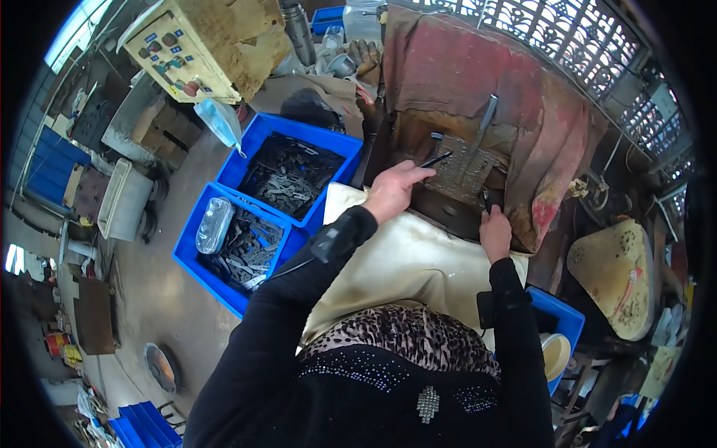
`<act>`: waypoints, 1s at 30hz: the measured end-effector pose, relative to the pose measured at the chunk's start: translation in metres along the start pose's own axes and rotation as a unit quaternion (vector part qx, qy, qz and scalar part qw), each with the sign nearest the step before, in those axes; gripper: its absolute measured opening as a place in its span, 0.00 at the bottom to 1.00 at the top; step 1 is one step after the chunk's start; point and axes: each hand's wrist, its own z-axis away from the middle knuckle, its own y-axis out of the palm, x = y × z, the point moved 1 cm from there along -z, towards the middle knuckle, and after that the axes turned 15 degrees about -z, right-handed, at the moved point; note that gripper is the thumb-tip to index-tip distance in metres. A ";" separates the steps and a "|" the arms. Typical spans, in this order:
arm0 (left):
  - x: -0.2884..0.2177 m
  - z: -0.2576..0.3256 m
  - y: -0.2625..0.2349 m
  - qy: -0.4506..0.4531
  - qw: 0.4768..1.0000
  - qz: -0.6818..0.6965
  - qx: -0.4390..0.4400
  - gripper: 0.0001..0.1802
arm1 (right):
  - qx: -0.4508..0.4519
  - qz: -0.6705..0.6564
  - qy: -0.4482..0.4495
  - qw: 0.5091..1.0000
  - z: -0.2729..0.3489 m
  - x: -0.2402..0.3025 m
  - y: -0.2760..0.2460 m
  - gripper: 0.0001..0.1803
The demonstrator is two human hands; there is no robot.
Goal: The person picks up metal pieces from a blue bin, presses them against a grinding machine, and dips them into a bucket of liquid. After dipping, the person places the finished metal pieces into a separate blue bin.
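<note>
- A thin dark piece (438, 159) is held over the wet metal plate (457, 173) inside a brown, open-fronted housing (450, 215); whether its tip touches the plate cannot be told.
- The piece is pinched at its near end by the fingers of the left hand (392, 190), and its free end is pointed into the housing.
- The right hand (495, 233) is closed around a short dark object (487, 200) at the housing's right side; what kind of object it is cannot be made out.
- A metal pipe (487, 116) is slanted down toward the plate, and the housing is overhung by a stained red cloth (463, 71).
- Many dark, narrow pieces (287, 179) are heaped in the rear blue bin (256, 127), and more grey strips (243, 250) are piled in the front blue bin (198, 269), beside a clear-wrapped package (214, 225).
- As for progress, the handling of one piece appears to be under way, since it is gripped and not laid down.
- Much seems to be lying in both bins, but which heap is finished and which is left cannot be judged.
</note>
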 end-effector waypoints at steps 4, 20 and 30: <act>0.010 -0.007 0.036 0.005 0.989 -0.143 0.028 0.20 | 0.010 -0.018 -0.003 1.000 -0.002 -0.003 0.002 0.12; 0.027 0.000 0.062 -0.155 0.934 -0.251 0.199 0.12 | -0.004 -0.012 0.017 1.000 0.006 0.014 -0.008 0.12; 0.027 0.001 0.063 -0.140 0.938 -0.260 0.181 0.12 | -0.059 -0.160 0.008 0.985 -0.023 -0.001 -0.016 0.14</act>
